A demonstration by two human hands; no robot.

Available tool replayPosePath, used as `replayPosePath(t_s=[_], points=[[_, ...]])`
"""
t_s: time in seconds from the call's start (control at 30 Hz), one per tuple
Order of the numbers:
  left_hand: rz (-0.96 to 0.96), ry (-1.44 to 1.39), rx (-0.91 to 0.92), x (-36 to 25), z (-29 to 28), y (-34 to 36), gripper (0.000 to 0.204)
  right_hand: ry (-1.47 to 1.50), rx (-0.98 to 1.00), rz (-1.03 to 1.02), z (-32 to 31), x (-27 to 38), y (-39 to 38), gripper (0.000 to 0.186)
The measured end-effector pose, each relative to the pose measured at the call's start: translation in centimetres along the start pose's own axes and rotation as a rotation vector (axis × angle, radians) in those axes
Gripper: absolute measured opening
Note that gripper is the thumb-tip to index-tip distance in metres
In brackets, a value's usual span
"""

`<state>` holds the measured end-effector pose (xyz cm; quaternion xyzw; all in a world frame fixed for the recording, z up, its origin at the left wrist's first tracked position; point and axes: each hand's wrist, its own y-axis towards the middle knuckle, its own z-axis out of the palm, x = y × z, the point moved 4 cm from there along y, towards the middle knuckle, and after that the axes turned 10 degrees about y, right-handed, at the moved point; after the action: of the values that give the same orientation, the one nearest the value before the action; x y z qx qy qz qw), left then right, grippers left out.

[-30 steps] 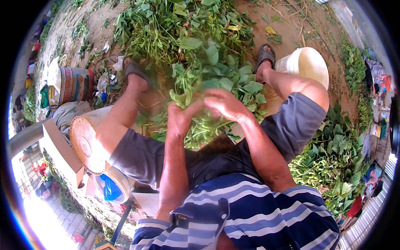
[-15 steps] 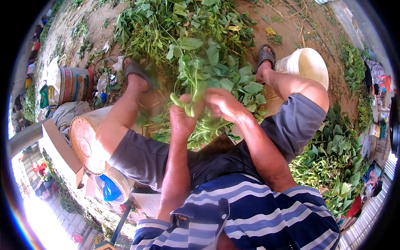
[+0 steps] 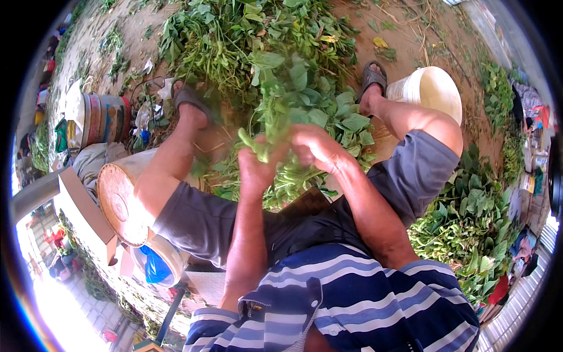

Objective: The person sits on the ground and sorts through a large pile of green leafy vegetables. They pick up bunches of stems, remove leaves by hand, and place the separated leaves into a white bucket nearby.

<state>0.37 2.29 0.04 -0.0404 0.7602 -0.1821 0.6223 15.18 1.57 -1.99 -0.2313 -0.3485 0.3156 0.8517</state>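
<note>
Between my knees, my left hand grips a leafy green plant stalk with plump bean pods, raised upright and partly blurred. Just to its right, my right hand has curled, closed fingers at the stalk; what they hold is hidden and blurred. Below both hands lie loose green pods among leaves, over a dark woven surface partly hidden by them. A large heap of uprooted bean plants spreads in front of my sandalled feet.
A white bucket lies by my right leg, with more plants behind it along my right side. To my left are a banded container, a round tub, a cardboard box and a blue bag in a bucket.
The stalk in my left hand has shifted slightly and its leafy top is more smeared by motion. Both hands move a little around it; my legs stay put.
</note>
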Motion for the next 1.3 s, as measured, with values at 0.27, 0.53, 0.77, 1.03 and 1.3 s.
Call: replayPosePath(t_s=[0.27,0.53,0.77,1.03,1.3], points=[[-0.004,-0.06,0.092,-0.4,-0.1,0.0,0.019,-0.42,-0.001,-0.124,0.8,1.2,-0.9,0.027],[0.022,0.009,0.199,0.5,-0.2,-0.2,0.019,-0.577,0.146,0.002,0.6,0.7,-1.0,0.04],[0.028,0.041,0.207,-0.5,-0.4,-0.3,0.021,-0.378,0.15,0.084,0.2,0.1,-1.2,0.036],[-0.228,-0.534,-0.007,2.2,-0.9,-0.2,0.032,0.008,0.14,-0.008,0.4,0.6,-0.9,0.022],[-0.21,-0.342,-0.006,1.7,0.0,0.1,0.029,-0.076,0.039,-0.114,0.6,0.1,0.5,0.024]])
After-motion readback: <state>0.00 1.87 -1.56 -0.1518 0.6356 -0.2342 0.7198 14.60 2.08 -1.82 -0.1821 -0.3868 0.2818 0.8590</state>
